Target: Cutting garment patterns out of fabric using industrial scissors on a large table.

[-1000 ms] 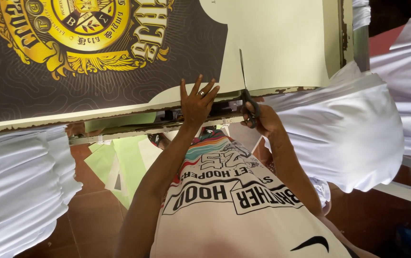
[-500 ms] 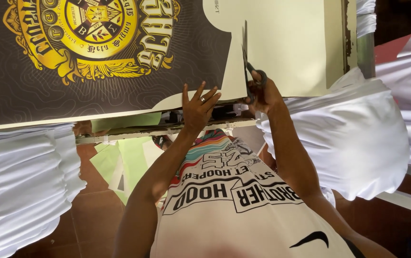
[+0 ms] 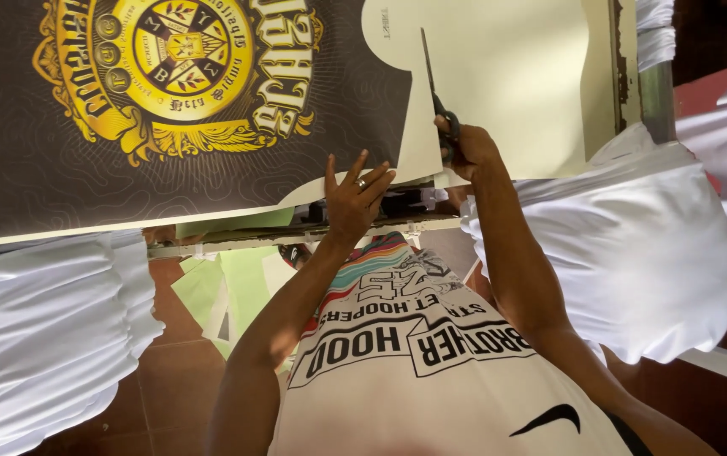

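Note:
A large sheet of paper (image 3: 499, 84) lies on a work table, printed with a dark jersey-shaped panel (image 3: 85, 181) bearing a round gold emblem (image 3: 186, 59). My right hand (image 3: 465, 152) grips a pair of scissors (image 3: 435, 93) whose blades point away from me, partway up a cut in the pale part of the sheet beside the dark panel's edge. My left hand (image 3: 355, 194) rests flat with fingers spread on the sheet's near edge, just left of the cut. A ring shows on one finger.
Bundles of white fabric hang at the left (image 3: 43, 321) and at the right (image 3: 642, 245). Pale green paper offcuts (image 3: 228, 287) lie on the brown floor (image 3: 169, 388) under the table edge. A post (image 3: 655, 93) stands at the table's far right.
The scissors have travelled further away from me along the cut, and my right hand has followed. My left hand has shifted forward with it on the sheet.

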